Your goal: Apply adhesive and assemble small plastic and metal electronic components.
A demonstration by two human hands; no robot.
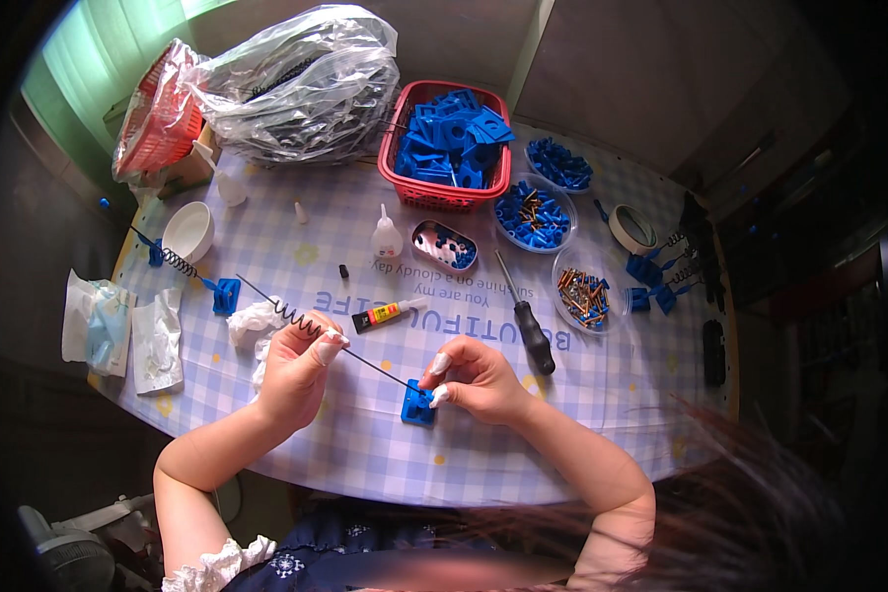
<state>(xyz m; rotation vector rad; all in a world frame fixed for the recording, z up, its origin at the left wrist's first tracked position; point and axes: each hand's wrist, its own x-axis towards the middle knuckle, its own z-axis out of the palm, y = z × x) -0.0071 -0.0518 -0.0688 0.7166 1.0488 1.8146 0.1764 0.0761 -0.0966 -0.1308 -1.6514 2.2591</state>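
Note:
A thin black rod with a coiled spring section (pixel 288 312) slants across the near middle of the table. My left hand (pixel 299 367) is closed on it, thumb and fingers pinching just at the coil's lower end. The rod's straight part runs down to a small blue plastic block (pixel 417 410) near the table's front edge. There my right hand (pixel 479 383) is closed in a pinch at the rod's end, its fingertips touching the block's top. Whether the rod sits inside the block is hidden by those fingertips. A yellow-and-black glue tube (pixel 380 316) lies beyond, between my hands.
A black-handled screwdriver (pixel 534 337) lies to the right. Behind stand a red basket (pixel 444 200) of blue plates, a tub (pixel 559 240) of blue parts and a tub (pixel 614 321) of screws. Crumpled tissue (pixel 255 320) and a finished-looking coil piece (pixel 225 295) lie left.

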